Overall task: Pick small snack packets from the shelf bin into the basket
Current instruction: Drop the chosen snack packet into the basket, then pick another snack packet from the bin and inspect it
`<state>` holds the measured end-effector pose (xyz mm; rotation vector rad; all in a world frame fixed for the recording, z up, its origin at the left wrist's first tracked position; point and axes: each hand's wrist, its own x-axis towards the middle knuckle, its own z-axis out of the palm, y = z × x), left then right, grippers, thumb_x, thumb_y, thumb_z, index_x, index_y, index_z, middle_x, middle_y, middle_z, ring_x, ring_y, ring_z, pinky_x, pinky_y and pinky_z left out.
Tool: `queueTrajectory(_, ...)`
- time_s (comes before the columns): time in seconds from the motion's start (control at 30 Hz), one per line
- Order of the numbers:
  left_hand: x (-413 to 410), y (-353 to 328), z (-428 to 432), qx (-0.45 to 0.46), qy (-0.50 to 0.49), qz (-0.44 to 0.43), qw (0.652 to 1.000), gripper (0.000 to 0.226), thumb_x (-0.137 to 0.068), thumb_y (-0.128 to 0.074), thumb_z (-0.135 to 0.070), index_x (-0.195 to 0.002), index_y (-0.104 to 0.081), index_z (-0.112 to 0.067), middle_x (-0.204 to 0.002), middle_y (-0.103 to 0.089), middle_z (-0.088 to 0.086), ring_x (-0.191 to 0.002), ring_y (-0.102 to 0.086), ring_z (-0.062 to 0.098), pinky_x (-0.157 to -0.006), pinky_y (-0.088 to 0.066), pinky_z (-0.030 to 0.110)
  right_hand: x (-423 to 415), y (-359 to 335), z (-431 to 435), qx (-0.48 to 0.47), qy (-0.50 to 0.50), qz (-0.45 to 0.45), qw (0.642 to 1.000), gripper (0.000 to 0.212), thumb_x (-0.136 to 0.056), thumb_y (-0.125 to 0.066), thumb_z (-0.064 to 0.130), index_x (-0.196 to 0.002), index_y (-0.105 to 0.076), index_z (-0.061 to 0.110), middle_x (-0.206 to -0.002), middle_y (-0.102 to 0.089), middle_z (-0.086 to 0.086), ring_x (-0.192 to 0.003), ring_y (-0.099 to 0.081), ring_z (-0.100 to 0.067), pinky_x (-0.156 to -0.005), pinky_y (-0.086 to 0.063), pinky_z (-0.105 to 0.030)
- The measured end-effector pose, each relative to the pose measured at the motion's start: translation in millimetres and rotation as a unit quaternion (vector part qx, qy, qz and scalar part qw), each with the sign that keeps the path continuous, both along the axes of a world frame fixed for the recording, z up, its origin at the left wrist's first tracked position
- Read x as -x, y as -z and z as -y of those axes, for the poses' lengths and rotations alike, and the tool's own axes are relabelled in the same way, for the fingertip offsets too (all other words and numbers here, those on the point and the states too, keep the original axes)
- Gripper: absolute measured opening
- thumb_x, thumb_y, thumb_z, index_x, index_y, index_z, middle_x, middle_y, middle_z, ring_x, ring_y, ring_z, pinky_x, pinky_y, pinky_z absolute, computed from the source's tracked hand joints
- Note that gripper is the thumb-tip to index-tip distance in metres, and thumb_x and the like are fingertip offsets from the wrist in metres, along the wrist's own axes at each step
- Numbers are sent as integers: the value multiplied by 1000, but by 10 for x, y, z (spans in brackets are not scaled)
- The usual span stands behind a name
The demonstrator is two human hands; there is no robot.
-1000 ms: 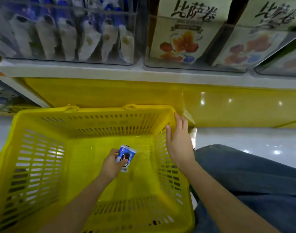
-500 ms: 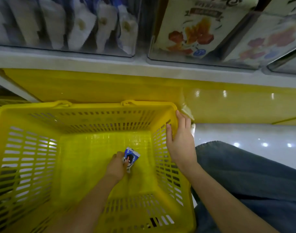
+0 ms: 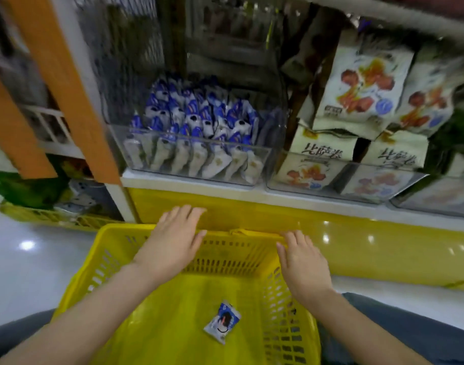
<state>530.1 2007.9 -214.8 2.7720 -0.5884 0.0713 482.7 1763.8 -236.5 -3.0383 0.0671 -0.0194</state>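
Note:
A yellow slotted basket (image 3: 99, 262) stands on the floor below the shelf. One small blue-and-white snack packet (image 3: 222, 322) lies flat on the basket's bottom. A clear shelf bin (image 3: 259, 164) above holds several more blue-and-white packets (image 3: 196, 119). My left hand (image 3: 172, 241) hovers over the basket's far rim, fingers straight and empty, below the bin. My right hand (image 3: 302, 262) rests at the basket's far right corner with straight fingers, holding nothing.
Larger cream snack bags (image 3: 362, 88) with red-orange print fill clear bins to the right. Orange-edged shelf uprights (image 3: 67, 85) stand at the left. A glossy yellow plinth (image 3: 357, 248) runs under the white shelf edge. My denim-clad knees flank the basket.
My left hand let go of the packet, which now lies in the basket, and rose toward the shelf. The view tilted up, showing the bin. My right hand stays at the basket's right rim.

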Motion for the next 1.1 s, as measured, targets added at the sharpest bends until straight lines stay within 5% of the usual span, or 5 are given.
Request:
queueTrajectory(0.17,-122,-842,-307,31,0,126,992,43,-95,-45,-29,-135,-41,-14,-126,-47,5,-116,-43,24,-94,-34,34,-221,-902,-429,-74,-160,133,975,23,-97,-43,28,-113,-57,18,-104,-60,1,-95,-60,-17,-68,-43,-25)
queueTrajectory(0.27,-202,-1127,-481,38,-21,185,982,41,-91,-54,-21,-130,-48,-8,-122,-51,10,-112,-43,26,-90,-33,33,-452,-1339,-713,-112,-226,195,948,24,-96,-42,26,-111,-58,14,-99,-60,1,-91,-57,-12,-71,-43,-23)
queueTrajectory(0.43,-386,-1201,-682,20,-25,150,988,49,-96,-44,-29,-141,-34,-13,-134,-44,6,-125,-36,23,-101,-27,31,-1162,-1722,-1159,-162,-216,240,933,26,-98,-41,28,-116,-56,16,-109,-58,0,-96,-55,-13,-74,-43,-26)
queueTrajectory(0.77,-545,-1156,-919,-11,29,127,991,44,-95,-36,-36,-133,-43,-17,-122,-54,0,-115,-47,18,-100,-29,27,-2715,-1618,-1811,-154,-196,79,965,28,-97,-44,17,-117,-57,2,-117,-60,-20,-107,-56,-31,-84,-40,-30)
queueTrajectory(1.1,-556,-1126,-954,-6,41,138,990,42,-90,-40,-34,-125,-53,-13,-110,-61,0,-103,-57,20,-97,-42,32,-3184,-1545,-2110,-61,-171,-19,983,37,-95,-50,27,-126,-54,9,-128,-55,-15,-116,-52,-30,-99,-42,-40)
